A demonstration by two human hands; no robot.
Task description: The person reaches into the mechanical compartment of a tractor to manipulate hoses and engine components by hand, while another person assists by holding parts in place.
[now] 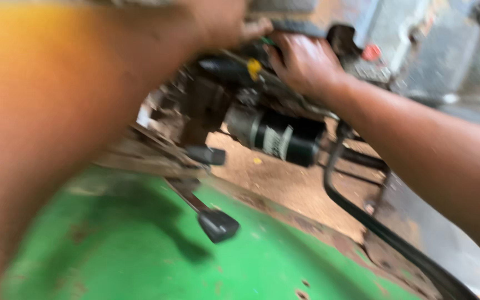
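Observation:
The picture is blurred by motion. My left hand (pixel 223 22) reaches in from the upper left, its forearm filling the left side, and rests on the top of a dark engine assembly (pixel 218 94); its fingers seem closed on a dark part at the top edge. My right hand (pixel 306 61) comes from the right and presses on the same assembly, fingers spread over wires and a yellow-tipped part (pixel 254 68). A black cylindrical motor (pixel 281 136) with a pale label sits below my right hand.
A green metal panel (pixel 195 250) with rust spots fills the bottom. Two black-tipped pedals or levers (pixel 218 225) stick out over it. A black curved tube (pixel 362 216) runs down the right side. Sandy ground shows behind.

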